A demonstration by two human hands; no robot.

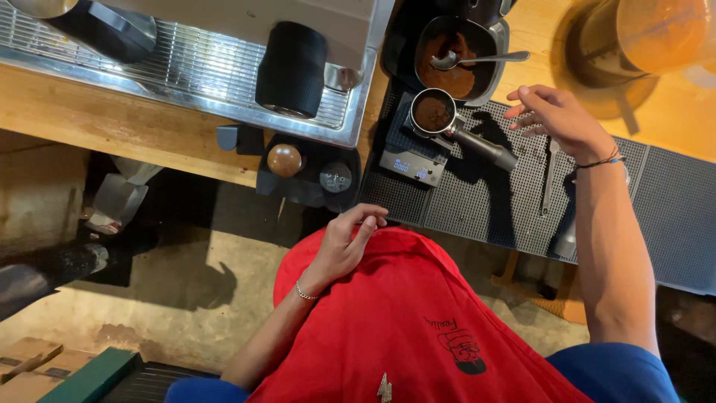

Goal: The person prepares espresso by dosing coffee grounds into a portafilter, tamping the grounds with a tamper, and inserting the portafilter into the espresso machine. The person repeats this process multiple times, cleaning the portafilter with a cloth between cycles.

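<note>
A: Two hands, both empty. Your right hand (556, 116) hovers with fingers apart just beside the portafilter (447, 123); your left hand (344, 242) rests loosely curled on the red apron (403, 313).

B: Portafilter location?

A: On the small scale (412, 158), on the black mat (514, 201) on the tabletop (112, 123). Basket full of ground coffee.

B: Handling?

A: Likely heavy at the metal head, rigid, grounds spill if tipped. Take the black handle, keep it level.

B: Obstructions?

A: Grounds tray (456, 56) with spoon (477, 58) just behind; tampers (285, 159) to the left.
</note>
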